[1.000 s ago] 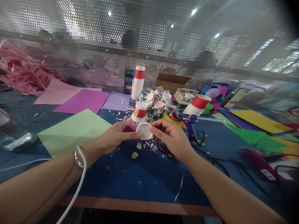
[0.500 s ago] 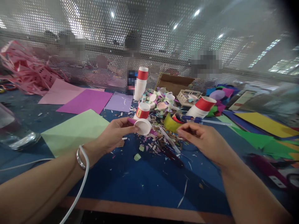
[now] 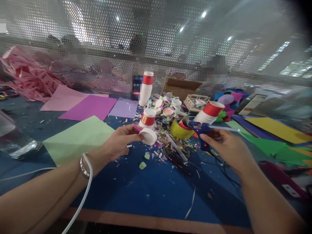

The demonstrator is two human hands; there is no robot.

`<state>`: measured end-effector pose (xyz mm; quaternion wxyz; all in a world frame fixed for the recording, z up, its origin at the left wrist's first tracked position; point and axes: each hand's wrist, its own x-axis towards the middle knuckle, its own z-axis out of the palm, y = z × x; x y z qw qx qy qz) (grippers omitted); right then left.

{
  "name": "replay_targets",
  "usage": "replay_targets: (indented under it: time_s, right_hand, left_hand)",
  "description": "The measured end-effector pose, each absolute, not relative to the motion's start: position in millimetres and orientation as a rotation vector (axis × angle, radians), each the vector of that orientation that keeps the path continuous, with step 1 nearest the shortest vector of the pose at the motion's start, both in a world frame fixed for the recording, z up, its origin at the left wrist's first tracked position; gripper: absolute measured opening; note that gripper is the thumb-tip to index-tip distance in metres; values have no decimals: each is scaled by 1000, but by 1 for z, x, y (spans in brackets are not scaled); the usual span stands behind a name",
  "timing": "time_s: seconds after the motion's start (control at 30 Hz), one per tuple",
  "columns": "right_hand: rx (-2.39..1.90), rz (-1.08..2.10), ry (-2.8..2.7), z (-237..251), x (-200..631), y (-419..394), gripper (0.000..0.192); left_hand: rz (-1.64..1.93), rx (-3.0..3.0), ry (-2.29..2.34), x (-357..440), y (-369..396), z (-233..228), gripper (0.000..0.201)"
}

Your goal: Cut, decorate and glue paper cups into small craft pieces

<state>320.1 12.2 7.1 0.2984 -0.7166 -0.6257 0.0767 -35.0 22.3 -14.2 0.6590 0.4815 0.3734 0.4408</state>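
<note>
Over the blue table [image 3: 151, 195], amid paper scraps: left hand [image 3: 117, 144] pinched shut on a small white cup piece [image 3: 148, 136] with a purple strip [image 3: 137, 127] tucked against it, held just above the litter and just in front of a red-banded cup [image 3: 148, 117]. Right hand [image 3: 227, 148] out to the side, fingers curled about the grip of a blue glue gun [image 3: 202, 130]; whether fully closed on it, cannot tell, thumb and palm hiding the handle. Nozzle pointing toward the yellow tape roll [image 3: 179, 130], well apart from the white piece.

Progress, judged from the lie of things: white piece and strip gathered and held together, glue tool reached, no glue visibly laid, nothing yet joined. Several finished-looking small rounds in the heap behind [image 3: 168, 105], so likely one piece of many.

Against a second ago: both hands then meeting on the white piece, right fingertips at its rim. Half a second ago: right hand already off it and partway toward the gun. Now at the gun itself. Left hand hardly shifted, same pinch, piece tilted a little more toward the camera. Green paper sheet [image 3: 78, 138] and stacked cups [image 3: 146, 87] unmoved.
</note>
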Motion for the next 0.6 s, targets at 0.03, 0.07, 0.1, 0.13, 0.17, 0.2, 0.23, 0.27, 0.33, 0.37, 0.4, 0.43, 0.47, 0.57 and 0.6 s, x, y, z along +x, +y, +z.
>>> replay_targets:
  time_s: [0.03, 0.07, 0.1, 0.13, 0.17, 0.2, 0.23, 0.27, 0.33, 0.37, 0.4, 0.43, 0.47, 0.57, 0.6]
  right_hand:
    - [-1917, 233, -1683, 4, 320, 16, 42]
    - [-1901, 287, -1700, 0, 319, 21, 43]
    - [-1888, 340, -1716, -4, 319, 25, 43]
    - [-1887, 376, -1728, -7, 318, 28, 42]
    - [-1885, 420, -1724, -11, 318, 31, 40]
    - [-1879, 471, -1714, -13, 317, 33, 39]
    - [-1875, 518, -1701, -15, 317, 34, 37]
    - [-1866, 555, -1679, -15, 316, 34, 36]
    - [-1847, 560, -1636, -12, 313, 30, 35]
    - [-1841, 535, -1618, -9, 311, 27, 34]
    - [-1833, 500, -1609, -5, 309, 23, 34]
    - [-1838, 484, -1611, -1, 307, 19, 35]
    - [-1851, 477, -1616, 4, 305, 15, 37]
    - [-1829, 360, -1583, 12, 301, 4, 44]
    - [-1808, 332, -1555, 14, 299, 1, 46]
  left_hand:
    - [994, 1093, 830, -35, 22, -14, 13]
    - [991, 1096, 818, -34, 22, -14, 13]
    - [991, 1102, 811, -34, 22, -14, 13]
    - [987, 1106, 809, -34, 22, -14, 13]
    - [982, 1108, 809, -34, 21, -14, 13]
    - [980, 1109, 807, -34, 21, -15, 13]
    - [982, 1109, 804, -34, 21, -15, 12]
    - [983, 1109, 800, -34, 21, -14, 12]
    - [979, 1108, 802, -34, 20, -14, 11]
    - [979, 1110, 806, -34, 20, -14, 11]
    - [986, 1115, 811, -34, 20, -14, 11]
    - [997, 1123, 818, -34, 21, -14, 13]
    - [1013, 1136, 825, -34, 21, -14, 14]
    - [1053, 1186, 846, -35, 24, -17, 19]
    - [1059, 1198, 851, -36, 26, -18, 20]
